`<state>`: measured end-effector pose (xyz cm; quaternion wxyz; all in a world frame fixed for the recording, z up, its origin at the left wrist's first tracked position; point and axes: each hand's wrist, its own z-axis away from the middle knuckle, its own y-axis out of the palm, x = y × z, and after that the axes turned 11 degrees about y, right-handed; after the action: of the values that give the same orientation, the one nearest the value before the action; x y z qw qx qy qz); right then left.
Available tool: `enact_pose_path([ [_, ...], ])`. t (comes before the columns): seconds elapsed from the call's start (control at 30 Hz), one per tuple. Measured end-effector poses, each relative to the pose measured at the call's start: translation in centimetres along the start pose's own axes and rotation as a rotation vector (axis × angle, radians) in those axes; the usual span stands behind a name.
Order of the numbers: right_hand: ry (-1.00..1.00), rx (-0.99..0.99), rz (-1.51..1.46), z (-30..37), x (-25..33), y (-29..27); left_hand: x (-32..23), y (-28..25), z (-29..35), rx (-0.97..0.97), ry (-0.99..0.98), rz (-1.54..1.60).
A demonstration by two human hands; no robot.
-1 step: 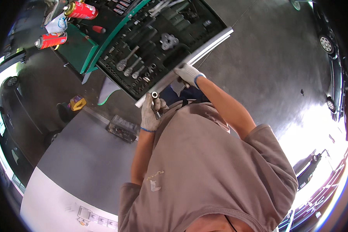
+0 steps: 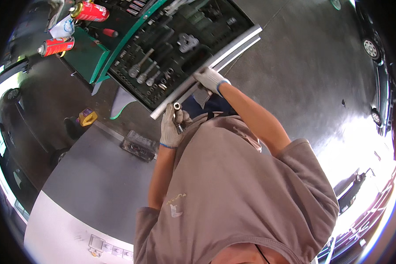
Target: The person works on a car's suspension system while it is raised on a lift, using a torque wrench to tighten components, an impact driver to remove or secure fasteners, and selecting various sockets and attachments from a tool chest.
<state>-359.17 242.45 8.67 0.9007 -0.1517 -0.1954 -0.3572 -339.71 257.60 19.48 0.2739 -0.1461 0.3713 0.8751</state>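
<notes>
A tool drawer (image 2: 180, 93) with a pale metal front edge is pulled out of the green cabinet. Inside its dark liner lie ratchets (image 2: 140, 66), several small sockets and a three-lobed grey metal piece (image 2: 188, 43). My left hand (image 2: 170, 127), in a whitish knit glove, closes around a long metal socket (image 2: 177, 106), its hollow end facing up; the lower end shows below the fingers. This hand is at the drawer's left front corner. My gloved right hand (image 2: 211, 81) grips the front edge farther right, its fingers on top and partly hidden underneath.
Two red spray cans (image 2: 90, 12) and a red-handled tool (image 2: 110, 32) are on the green cabinet (image 2: 102, 66). A grey-topped table (image 2: 101, 171) stands left of me, with a dark metal case (image 2: 139, 145) at its edge. Beyond it is a yellow jug (image 2: 87, 117). Cars (image 2: 372, 50) stand far right.
The drawer and cabinet sit slightly farther up and left in the picture. My right hand has shifted with the drawer edge; my left hand keeps its hold on the socket.
</notes>
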Motion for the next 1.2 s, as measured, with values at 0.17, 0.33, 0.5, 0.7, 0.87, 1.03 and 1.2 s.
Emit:
enact_pose_path([
  [0.17,-0.298,0.046,0.377,7.1,9.6,0.4,-2.5,1.6,-0.3,0.167,-0.223,-0.759],
  [0.33,-0.414,0.169,0.714,13.8,8.4,2.2,-1.1,2.3,0.4,0.297,-0.139,-0.892],
  [0.5,-0.427,0.194,0.727,15.3,8.6,1.2,-2.1,2.6,0.6,0.426,-0.048,-1.377],
  [0.7,-0.416,0.347,0.731,16.3,8.6,0.8,-2.7,3.7,2.2,0.467,0.164,-1.654],
  [0.87,-0.309,0.312,0.141,15.4,6.7,2.4,-2.9,3.8,2.6,0.334,0.202,-1.609],
  [1.03,-0.306,0.229,-0.171,12.9,6.3,-1.6,-3.9,3.1,1.8,0.319,0.171,-1.537],
  [1.2,-0.312,0.265,0.02,11.6,6.2,-0.4,-2.8,2.0,0.2,0.3,0.165,-1.145],
])
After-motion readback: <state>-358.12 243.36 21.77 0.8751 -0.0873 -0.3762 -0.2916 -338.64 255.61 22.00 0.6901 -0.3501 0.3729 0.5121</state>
